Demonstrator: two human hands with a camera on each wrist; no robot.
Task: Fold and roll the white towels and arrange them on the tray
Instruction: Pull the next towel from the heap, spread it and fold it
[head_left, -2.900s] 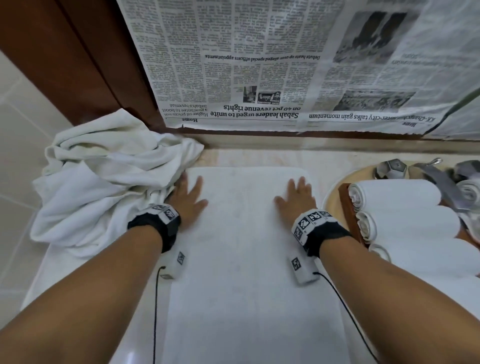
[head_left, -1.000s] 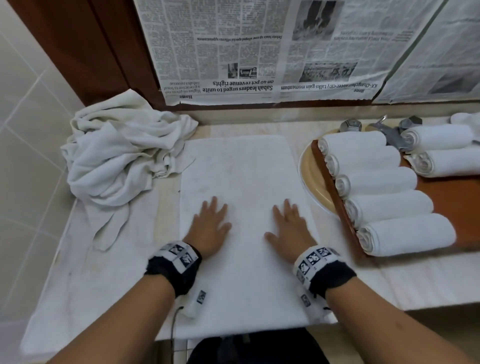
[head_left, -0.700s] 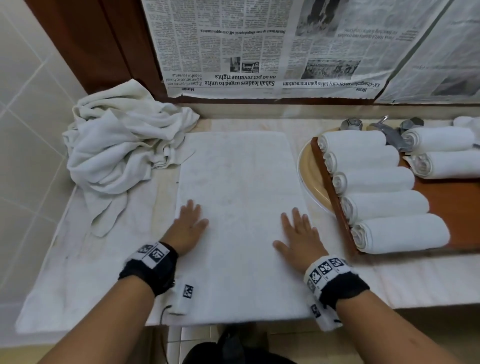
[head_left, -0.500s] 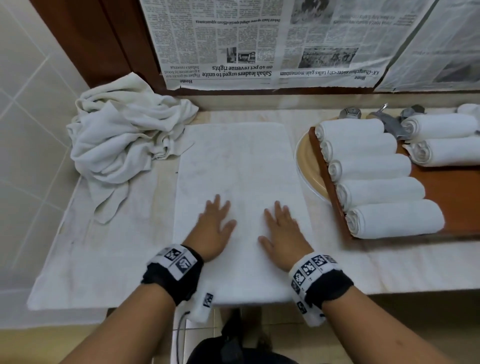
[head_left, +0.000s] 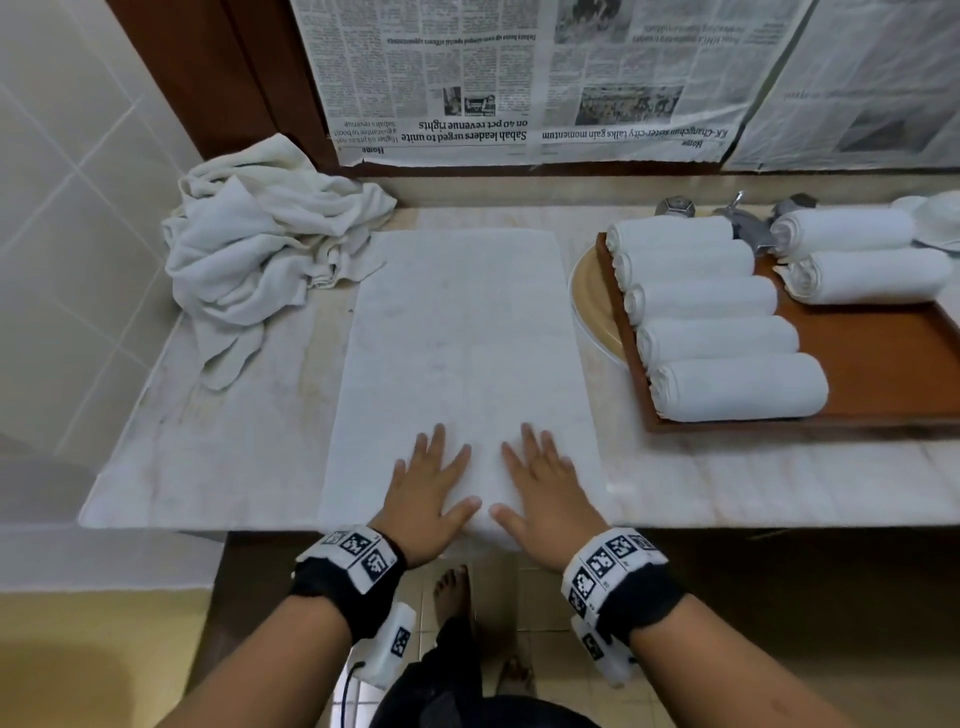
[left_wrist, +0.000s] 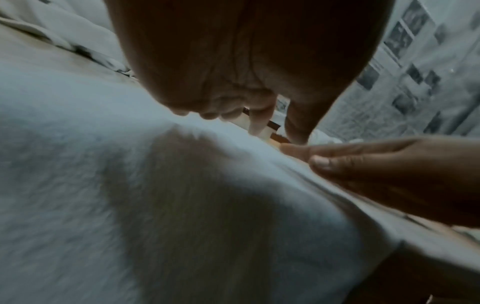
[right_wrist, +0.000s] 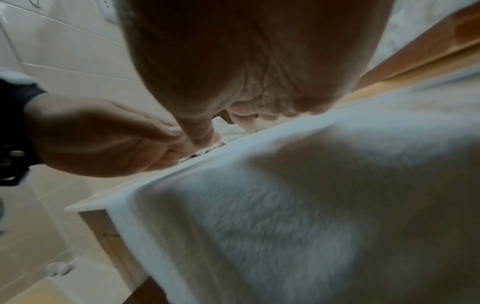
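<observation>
Since rolling probably starts at the counter's front edge, the folded towel (head_left: 467, 364) is laid flat mid-counter — pinned there by the left hand (head_left: 428, 496) and right hand (head_left: 545, 493), fingers spread flat. Rolled towels (head_left: 717, 340) are lined up on the tray (head_left: 883, 364) toward the right edge; a crumpled pile (head_left: 260, 249) is left at the back-left corner.

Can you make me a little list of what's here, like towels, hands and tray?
flat towel: spread on the counter, near end hanging over the edge
left hand: flat on the flat towel, fingers straight
right hand: flat on the flat towel beside the left hand
tray: brown, holds seven rolled towels that can be seen
towel pile: crumpled, back left corner
wall: newspaper stuck upside down
</observation>
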